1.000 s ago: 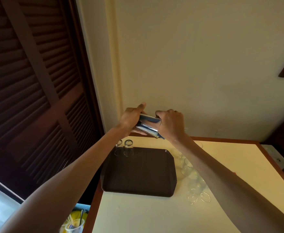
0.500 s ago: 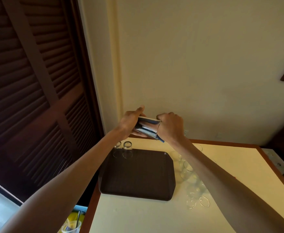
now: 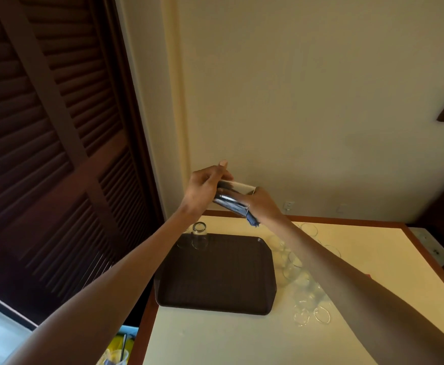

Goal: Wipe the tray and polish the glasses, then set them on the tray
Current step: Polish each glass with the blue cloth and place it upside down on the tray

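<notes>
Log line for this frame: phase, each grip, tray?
phase: polishing | left grip: holds glass sideways in air | right grip: blue cloth pushed inside it | tray: glasses at far-left corner | table: more glasses right of tray

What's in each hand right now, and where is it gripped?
The left hand grips a glass by its base end, tipped sideways. The right hand holds a blue cloth at the glass's open mouth.

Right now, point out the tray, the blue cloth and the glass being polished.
tray point(image 3: 215, 280): head view, bare ribbed floor.
blue cloth point(image 3: 253, 222): head view, exposed loose tuft.
glass being polished point(image 3: 231, 204): head view, reflective side wall.
</notes>
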